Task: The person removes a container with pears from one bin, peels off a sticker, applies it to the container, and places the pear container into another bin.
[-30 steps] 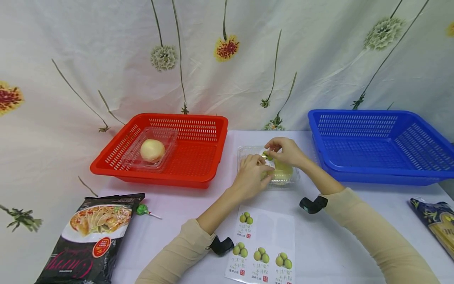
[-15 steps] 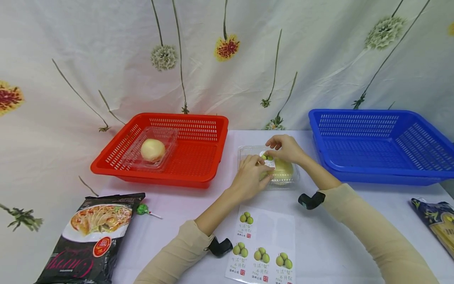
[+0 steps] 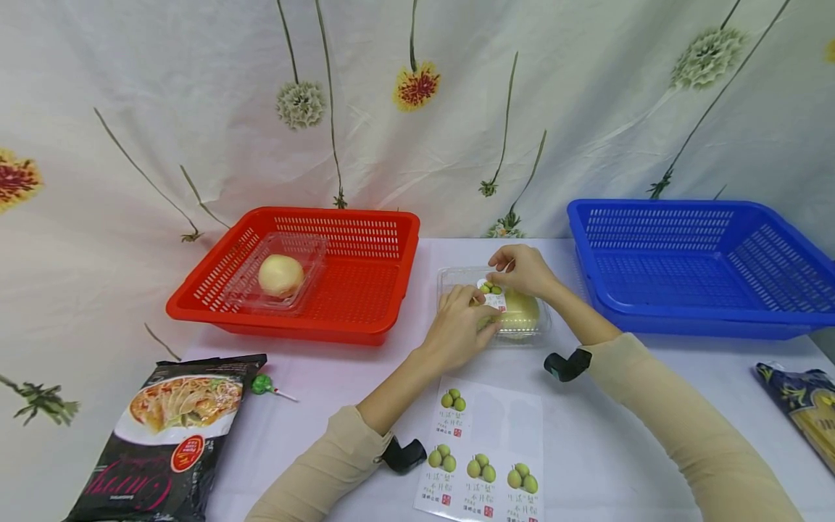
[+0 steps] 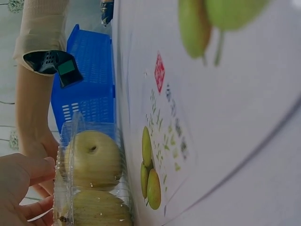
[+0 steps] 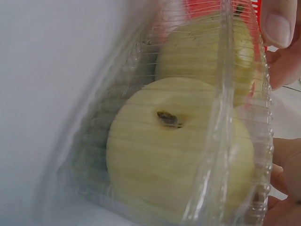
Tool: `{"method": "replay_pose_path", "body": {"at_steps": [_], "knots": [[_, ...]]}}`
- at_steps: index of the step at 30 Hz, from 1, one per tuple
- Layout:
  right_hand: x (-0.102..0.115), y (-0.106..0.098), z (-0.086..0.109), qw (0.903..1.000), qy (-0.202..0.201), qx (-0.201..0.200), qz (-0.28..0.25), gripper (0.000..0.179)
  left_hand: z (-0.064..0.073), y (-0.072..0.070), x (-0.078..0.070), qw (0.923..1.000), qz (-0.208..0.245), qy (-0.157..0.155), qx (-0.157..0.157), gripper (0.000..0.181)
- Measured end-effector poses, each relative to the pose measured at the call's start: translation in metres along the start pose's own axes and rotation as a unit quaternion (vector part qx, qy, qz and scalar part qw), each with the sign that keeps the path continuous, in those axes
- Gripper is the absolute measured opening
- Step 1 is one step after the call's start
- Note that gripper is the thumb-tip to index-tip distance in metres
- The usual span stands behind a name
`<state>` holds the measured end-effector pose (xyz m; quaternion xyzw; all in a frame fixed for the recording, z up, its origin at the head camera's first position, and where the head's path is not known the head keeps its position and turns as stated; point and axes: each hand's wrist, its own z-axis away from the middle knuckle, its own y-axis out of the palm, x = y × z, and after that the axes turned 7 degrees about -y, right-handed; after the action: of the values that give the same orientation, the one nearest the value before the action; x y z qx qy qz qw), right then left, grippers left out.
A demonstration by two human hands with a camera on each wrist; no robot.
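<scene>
A clear plastic clamshell box (image 3: 457, 277) stands between the two baskets, with two pale yellow-green pears (image 5: 178, 146) inside. A white label (image 3: 494, 301) printed with green pears lies on its lid. My left hand (image 3: 457, 326) rests over the lid's front left, bent fingers at the label's lower edge. In the left wrist view, its thumb (image 4: 40, 169) reaches along the lid's ridged edge. My right hand (image 3: 525, 274) is behind the label, thumb tip at the label's top edge and the other fingers raised apart from the thumb.
A label sheet (image 3: 485, 449) lies in front. A red basket (image 3: 287, 328) at left holds a clear box with a pale round fruit (image 3: 280, 276). A blue basket (image 3: 704, 319) stands at right. A black noodle packet (image 3: 169, 435), a green lollipop (image 3: 262, 384) and a dark packet (image 3: 799, 406) flank them.
My right hand has lifted slightly away toward the back, its fingers spreading from the thumb. The label shows more fully and flatter on the lid. My left hand has hardly moved.
</scene>
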<state>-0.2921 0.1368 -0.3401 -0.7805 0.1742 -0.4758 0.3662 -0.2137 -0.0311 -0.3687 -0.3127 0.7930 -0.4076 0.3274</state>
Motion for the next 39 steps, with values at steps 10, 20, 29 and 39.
{"method": "replay_pose_path", "body": {"at_steps": [10,20,29,39], "knots": [[0.002,-0.001,-0.002,1.0,0.003,-0.003,0.008,0.021,0.002,0.0,0.0,1.0,-0.008,0.002,0.0,0.015],[0.002,0.0,0.0,0.9999,-0.007,-0.011,0.005,0.02,0.003,0.001,0.0,0.9996,-0.027,0.005,-0.003,0.015],[-0.002,0.001,0.013,0.995,-0.061,-0.079,-0.009,0.017,0.002,0.0,0.003,0.9997,0.017,-0.003,-0.016,0.024],[0.001,-0.004,0.055,0.9927,-0.045,-0.109,-0.027,0.029,-0.005,-0.004,0.018,0.9795,0.122,-0.157,-0.031,0.039]]}}
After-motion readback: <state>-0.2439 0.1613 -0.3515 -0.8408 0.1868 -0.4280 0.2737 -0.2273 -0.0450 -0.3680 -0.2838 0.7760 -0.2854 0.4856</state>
